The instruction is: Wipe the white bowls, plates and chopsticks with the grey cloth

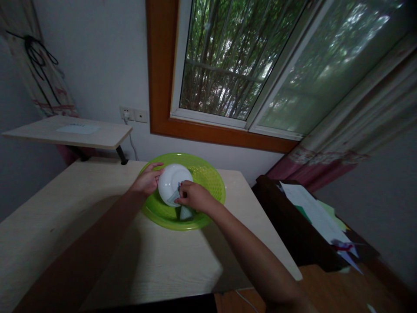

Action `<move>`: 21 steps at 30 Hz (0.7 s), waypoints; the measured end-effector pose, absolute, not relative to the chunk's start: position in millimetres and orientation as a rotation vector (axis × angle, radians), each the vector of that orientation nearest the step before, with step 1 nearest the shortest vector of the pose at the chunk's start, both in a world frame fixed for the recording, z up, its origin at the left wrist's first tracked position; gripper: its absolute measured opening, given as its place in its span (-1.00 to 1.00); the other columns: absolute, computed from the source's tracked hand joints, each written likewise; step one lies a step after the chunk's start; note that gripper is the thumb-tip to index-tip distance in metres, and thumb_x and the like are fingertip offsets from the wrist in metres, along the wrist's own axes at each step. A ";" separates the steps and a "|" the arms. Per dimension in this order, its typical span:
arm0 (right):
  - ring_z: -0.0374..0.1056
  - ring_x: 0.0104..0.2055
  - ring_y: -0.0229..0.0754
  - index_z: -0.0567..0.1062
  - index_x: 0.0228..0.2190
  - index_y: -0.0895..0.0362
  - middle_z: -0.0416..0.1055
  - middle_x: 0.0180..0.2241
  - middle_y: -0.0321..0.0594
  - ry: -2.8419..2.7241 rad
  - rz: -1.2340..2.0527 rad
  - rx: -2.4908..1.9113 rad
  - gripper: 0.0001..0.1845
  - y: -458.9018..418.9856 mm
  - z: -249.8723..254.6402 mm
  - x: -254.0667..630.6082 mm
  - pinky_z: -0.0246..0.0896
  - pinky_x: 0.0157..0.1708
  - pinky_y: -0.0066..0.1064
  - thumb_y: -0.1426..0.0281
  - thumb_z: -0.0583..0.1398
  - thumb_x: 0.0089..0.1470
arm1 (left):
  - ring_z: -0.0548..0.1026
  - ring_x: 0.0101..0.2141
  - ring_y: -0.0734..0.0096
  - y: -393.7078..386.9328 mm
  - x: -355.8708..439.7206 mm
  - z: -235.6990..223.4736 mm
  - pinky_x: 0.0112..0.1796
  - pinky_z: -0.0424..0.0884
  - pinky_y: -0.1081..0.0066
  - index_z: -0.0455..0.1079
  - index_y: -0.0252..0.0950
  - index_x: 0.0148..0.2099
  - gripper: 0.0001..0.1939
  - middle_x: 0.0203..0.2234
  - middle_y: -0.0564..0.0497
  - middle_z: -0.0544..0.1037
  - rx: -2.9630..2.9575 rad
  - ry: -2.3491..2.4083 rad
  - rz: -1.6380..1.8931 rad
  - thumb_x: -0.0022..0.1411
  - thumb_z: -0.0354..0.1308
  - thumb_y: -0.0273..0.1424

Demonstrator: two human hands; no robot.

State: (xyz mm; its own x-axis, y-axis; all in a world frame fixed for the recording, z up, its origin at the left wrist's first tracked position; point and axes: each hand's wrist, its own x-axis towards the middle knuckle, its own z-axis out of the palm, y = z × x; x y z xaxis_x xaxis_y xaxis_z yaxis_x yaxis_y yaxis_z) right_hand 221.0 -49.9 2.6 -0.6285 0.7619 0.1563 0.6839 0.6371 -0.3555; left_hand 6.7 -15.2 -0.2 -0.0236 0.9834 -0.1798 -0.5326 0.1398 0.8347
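A white bowl [168, 181], its rounded underside toward me, is held over a bright green plastic basin [216, 184]. My left hand [148, 179] grips the bowl's left edge, fingers behind it and thumb along the rim. Against the bowl's right side, my right hand [194, 195] pinches a pale grey-green cloth [186, 212]. Part of the cloth lies flat on the bowl and a corner hangs below the fingers. The basin's patterned inner wall shows to the right of the bowl.
The basin stands on a light wooden table [176, 256]. A raised shelf [107, 137] with a paper on it is at the left. Behind are a wall socket [127, 114] and a window. Papers [312, 208] lie on a dark surface at the right.
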 end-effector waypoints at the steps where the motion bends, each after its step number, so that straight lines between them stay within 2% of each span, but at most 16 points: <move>1: 0.28 -0.31 -0.29 0.48 -0.42 0.15 0.39 -0.32 -0.29 -2.540 0.399 -1.134 -0.76 -49.8 4.9 217.3 0.05 -0.30 -0.48 0.28 0.39 0.03 | 0.53 -0.50 0.48 -15.4 6.8 -0.3 -0.48 0.43 0.54 0.35 -0.32 -0.09 -0.65 -0.42 0.00 0.56 0.644 0.915 1.355 0.08 0.24 -0.69; 6: 0.25 -0.31 -0.29 0.45 -0.30 0.13 0.38 -0.31 -0.32 -2.370 0.493 -1.061 -0.80 -49.9 9.4 205.5 0.05 -0.29 -0.49 0.39 0.35 0.06 | 0.51 -0.52 0.51 -16.9 7.5 0.3 -0.48 0.41 0.56 0.36 -0.33 -0.10 -0.68 -0.45 0.02 0.54 0.666 0.913 1.371 0.10 0.20 -0.70; 9: 0.25 -0.31 -0.29 0.44 -0.33 0.13 0.39 -0.34 -0.34 -2.355 0.560 -1.028 -0.85 -49.6 5.1 208.0 0.05 -0.29 -0.50 0.41 0.33 0.09 | 0.51 -0.51 0.50 -16.5 7.6 -0.6 -0.48 0.41 0.56 0.35 -0.33 -0.13 -0.69 -0.42 0.00 0.55 0.658 0.909 1.375 0.09 0.20 -0.71; 16: 0.27 -0.33 -0.30 0.50 -0.40 0.15 0.43 -0.35 -0.31 -2.529 0.602 -1.102 -0.83 -44.8 -4.5 229.6 0.03 -0.30 -0.51 0.48 0.40 -0.01 | 0.52 -0.51 0.48 -12.0 6.8 -7.2 -0.49 0.41 0.56 0.33 -0.32 -0.20 -0.73 -0.46 0.00 0.53 0.642 0.928 1.376 0.08 0.21 -0.69; 21: 0.26 -0.36 -0.32 0.51 -0.41 0.16 0.43 -0.37 -0.33 -2.514 0.615 -1.130 -0.83 -44.5 -1.3 227.8 0.01 -0.34 -0.52 0.45 0.41 -0.02 | 0.51 -0.52 0.48 -11.7 6.8 -8.5 -0.50 0.40 0.56 0.30 -0.30 -0.22 -0.73 -0.48 0.03 0.53 0.680 0.919 1.376 0.06 0.22 -0.67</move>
